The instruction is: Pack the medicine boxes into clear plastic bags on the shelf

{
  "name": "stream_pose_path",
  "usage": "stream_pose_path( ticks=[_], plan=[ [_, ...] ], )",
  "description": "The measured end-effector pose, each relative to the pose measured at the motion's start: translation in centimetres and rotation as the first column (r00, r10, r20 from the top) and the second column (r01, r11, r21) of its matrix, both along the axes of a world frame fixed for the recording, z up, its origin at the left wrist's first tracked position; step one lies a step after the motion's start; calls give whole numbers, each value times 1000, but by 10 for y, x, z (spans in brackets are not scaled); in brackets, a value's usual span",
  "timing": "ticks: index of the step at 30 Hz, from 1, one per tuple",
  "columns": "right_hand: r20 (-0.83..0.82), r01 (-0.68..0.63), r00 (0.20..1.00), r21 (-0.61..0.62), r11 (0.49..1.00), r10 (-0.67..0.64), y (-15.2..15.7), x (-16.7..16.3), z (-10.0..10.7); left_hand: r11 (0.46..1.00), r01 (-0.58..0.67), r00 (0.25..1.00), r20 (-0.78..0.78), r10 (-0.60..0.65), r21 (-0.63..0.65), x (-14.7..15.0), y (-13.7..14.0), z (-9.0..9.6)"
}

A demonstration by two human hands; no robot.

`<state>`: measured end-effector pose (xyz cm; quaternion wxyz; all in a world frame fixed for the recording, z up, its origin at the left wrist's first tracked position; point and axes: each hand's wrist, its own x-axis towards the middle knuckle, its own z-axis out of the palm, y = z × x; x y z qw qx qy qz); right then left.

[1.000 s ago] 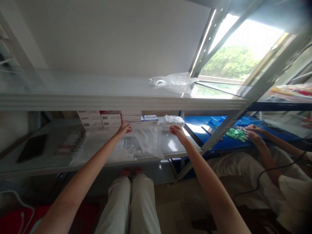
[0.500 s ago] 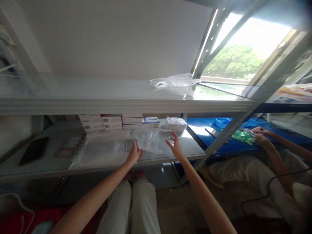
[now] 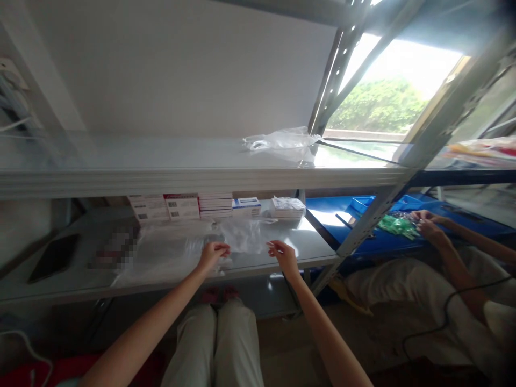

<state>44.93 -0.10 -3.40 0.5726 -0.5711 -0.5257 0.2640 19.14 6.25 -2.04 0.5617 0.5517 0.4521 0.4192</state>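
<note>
Over the lower shelf my left hand [image 3: 214, 255] is closed in a pinch at the near edge of a thin clear plastic bag [image 3: 244, 236]. To the right of that bag my right hand [image 3: 283, 255] is also pinched, with a small whitish bit at its fingertips that I cannot make out. More clear plastic bags [image 3: 165, 250] lie flat in a layer left of my left hand. Behind the bags stand stacked white-and-red boxes [image 3: 182, 207], a blue-and-white box [image 3: 246, 206] and a plastic-wrapped white stack [image 3: 288, 206].
A dark phone-like slab [image 3: 55, 257] lies on the left of the shelf. Above runs an upper shelf edge [image 3: 201, 180] with a crumpled plastic bag [image 3: 282, 142] on it. A slanted metal post [image 3: 363, 236] stands at right. Beyond it, another person's hands [image 3: 429, 223] handle green items [image 3: 397, 224].
My right hand has gone from spread fingers to a pinch and come lower. My left hand has shifted slightly left, its fingers now closed together at the bag. The view has tilted a little.
</note>
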Motion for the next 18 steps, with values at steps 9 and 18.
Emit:
stream_pose_path(
  ticks=[9,18],
  plan=[
    [-210,11,975,-257,966,-67,-29,87,-7,989,146,987,-59,-148,-30,-44,-14,25],
    [-45,-277,957,-417,865,285,-58,105,3,960,239,953,-155,-261,-149,-50,-35,11]
  ],
)
